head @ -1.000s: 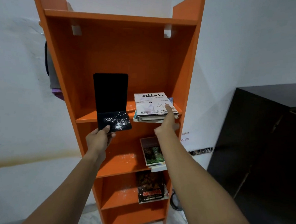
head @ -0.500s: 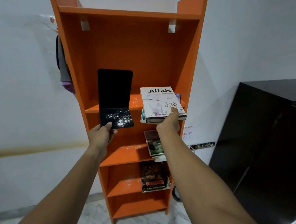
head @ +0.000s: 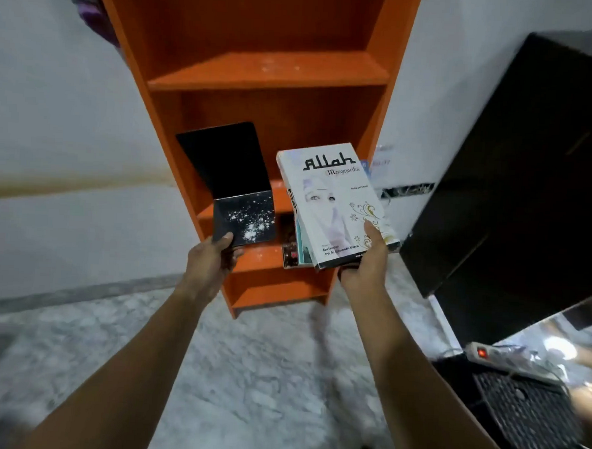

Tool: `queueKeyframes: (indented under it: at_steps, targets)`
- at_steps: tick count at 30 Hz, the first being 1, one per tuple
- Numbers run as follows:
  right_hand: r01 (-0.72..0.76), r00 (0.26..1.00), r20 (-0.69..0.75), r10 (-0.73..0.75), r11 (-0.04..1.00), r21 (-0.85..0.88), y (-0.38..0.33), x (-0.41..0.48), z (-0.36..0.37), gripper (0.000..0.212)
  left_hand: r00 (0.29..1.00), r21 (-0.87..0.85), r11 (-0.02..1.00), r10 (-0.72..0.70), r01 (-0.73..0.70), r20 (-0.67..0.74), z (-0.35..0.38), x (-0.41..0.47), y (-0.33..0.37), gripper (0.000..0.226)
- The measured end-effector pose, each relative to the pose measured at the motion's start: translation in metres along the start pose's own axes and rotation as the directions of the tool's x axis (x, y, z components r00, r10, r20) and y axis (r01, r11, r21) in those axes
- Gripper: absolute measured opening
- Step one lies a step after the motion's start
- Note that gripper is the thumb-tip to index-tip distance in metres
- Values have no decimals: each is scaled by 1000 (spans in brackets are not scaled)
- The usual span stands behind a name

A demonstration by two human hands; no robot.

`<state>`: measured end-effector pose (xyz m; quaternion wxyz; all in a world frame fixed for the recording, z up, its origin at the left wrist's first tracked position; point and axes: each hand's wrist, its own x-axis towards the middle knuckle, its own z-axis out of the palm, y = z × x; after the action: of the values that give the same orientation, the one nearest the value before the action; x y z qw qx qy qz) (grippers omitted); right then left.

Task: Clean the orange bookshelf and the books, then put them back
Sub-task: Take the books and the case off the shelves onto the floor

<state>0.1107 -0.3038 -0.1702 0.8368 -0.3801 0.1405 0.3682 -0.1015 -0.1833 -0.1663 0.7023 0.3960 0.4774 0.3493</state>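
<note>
Marble floor [head: 262,377] under orange bookshelf [head: 268,75]

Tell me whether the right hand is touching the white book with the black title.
Touching. The head view shows the right hand gripping the white book at its lower corner, thumb pressed on the cover, fingers underneath.

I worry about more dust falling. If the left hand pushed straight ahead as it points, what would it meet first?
Probably the orange bookshelf: the left hand, its grip on the dusty black bookend, points at a lower shelf's front edge. Depth is unclear.
</note>
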Motion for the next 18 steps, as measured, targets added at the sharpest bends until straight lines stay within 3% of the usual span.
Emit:
queueKeyframes:
  at_steps: [6,9,12,15,18]
  targets:
    - [-110,965,-254,67,981,-162,52,33,-99,26,978,77,977,-195,201,-78,-20,22,-97,12]
    - [-197,913,-398,85,948,-250,95,78,-146,39,950,91,949,-289,301,-122,-34,47,-164,12]
    - [-267,872,-482,89,911,-316,155,150,-212,46,909,86,918,-365,388,-201,-55,91,-258,9]
    - [-308,877,-468,107,874,-376,227,235,-282,47,869,77,897,-398,436,-293,-77,152,-379,8]
    - [-299,852,-520,55,867,-399,286,303,-343,21,830,39,878,-434,477,-350,-100,204,-487,8]
